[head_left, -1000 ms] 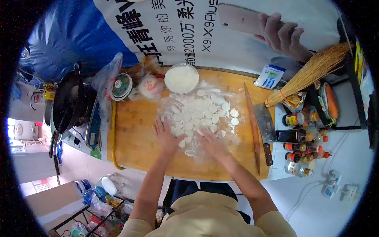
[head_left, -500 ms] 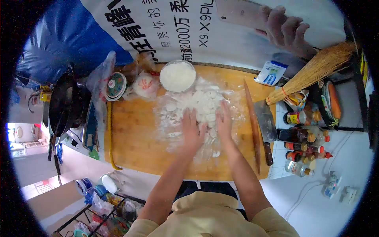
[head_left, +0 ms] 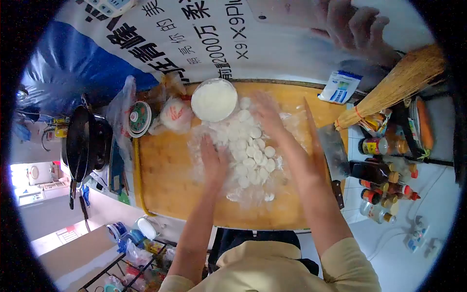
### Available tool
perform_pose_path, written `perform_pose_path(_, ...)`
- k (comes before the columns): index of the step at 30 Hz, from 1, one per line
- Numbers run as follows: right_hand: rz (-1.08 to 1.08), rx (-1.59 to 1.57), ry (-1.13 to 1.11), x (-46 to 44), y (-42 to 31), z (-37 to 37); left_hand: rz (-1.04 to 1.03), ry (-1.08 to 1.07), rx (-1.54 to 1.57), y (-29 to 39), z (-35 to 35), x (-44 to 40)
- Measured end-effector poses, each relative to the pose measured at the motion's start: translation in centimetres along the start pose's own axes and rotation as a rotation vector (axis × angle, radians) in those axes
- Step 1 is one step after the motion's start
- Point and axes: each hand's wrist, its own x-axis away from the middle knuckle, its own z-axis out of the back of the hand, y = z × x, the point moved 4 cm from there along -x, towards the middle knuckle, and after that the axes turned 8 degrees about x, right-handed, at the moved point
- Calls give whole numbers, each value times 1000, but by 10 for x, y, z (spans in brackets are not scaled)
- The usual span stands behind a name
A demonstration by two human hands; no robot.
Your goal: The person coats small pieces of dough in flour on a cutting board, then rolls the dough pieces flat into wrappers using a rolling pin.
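Several small, flattened white dough pieces [head_left: 256,158], dusted with flour, lie in a loose heap on the wooden board [head_left: 165,180]. At the left edge of the heap, my left hand [head_left: 213,158] rests low over the floured board, its fingers stretched out and holding nothing. My right hand [head_left: 266,113] is at the far right side of the heap, slightly blurred, with its fingers extended. Beyond the heap stands a round bowl of flour [head_left: 214,100]. Loose flour is spread around the pieces.
A long rolling pin [head_left: 315,141] and a cleaver [head_left: 333,153] lie at the board's right. Bottles [head_left: 368,170] and a straw broom [head_left: 389,87] are beyond them. A lidded container [head_left: 140,119] and a plastic bag [head_left: 175,115] sit far left; a wok [head_left: 80,141] stands farther left.
My hands have moved apart: the left to the left, the right away from me to the far side. The dough pieces between them are more exposed. The camera view has shifted slightly.
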Motion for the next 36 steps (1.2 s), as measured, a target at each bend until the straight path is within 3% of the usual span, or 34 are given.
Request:
perform_pose_path(5,211,14,-361,-1,-31,-33,18,-92,104,27,-17,-12)
perform_pose_path(9,233,-77,-401,16,-36,-49,-10,-36,185,24,-44,-20)
perform_pose_path(11,144,-373,-350,22,-40,-51,30,-9,278,30,-45,-25)
perform_pose_path(12,141,-373,-347,25,-43,-52,28,-13,279,32,-46,-26)
perform_pose_path(14,-250,-999,-381,32,-39,-56,148,58,599,32,-46,-26)
perform_pose_path(15,-253,-999,-378,34,-41,-50,209,94,758,31,-46,-26)
perform_pose_path(17,-737,-1681,-532,45,-49,-47,332,166,1074,30,-46,-27)
perform_pose_path(18,-739,-1681,-530,50,-51,-47,334,164,1074,35,-39,-28)
perform_pose_path(20,-290,-1251,-492,57,-59,-40,529,167,1060,40,-25,-23)
perform_pose_path(21,-219,-1058,-515,59,-68,-24,543,211,958,33,-21,-16)
perform_pose_path(25,-250,-875,-279,90,-53,2,555,27,874,9,-10,21)
perform_pose_path(27,-302,-512,0,106,-22,22,42,-32,311,18,3,47)
perform_pose_path(28,-298,-512,-2,114,-15,17,43,-28,311,28,8,52)
perform_pose_path(30,36,150,126,130,-17,15,-15,-16,187,56,10,63)
perform_pose_path(31,-33,53,-34,139,-30,10,105,-51,270,58,3,67)
perform_pose_path(32,-32,55,-40,140,-44,8,111,-50,272,59,-9,70)
perform_pose_path(34,-99,-249,-28,137,-64,2,97,102,372,63,-25,61)
perform_pose_path(35,-241,-413,-46,142,-57,-10,162,81,429,67,-25,56)
perform_pose_path(36,-237,-415,-50,136,-61,-10,164,87,427,65,-26,50)
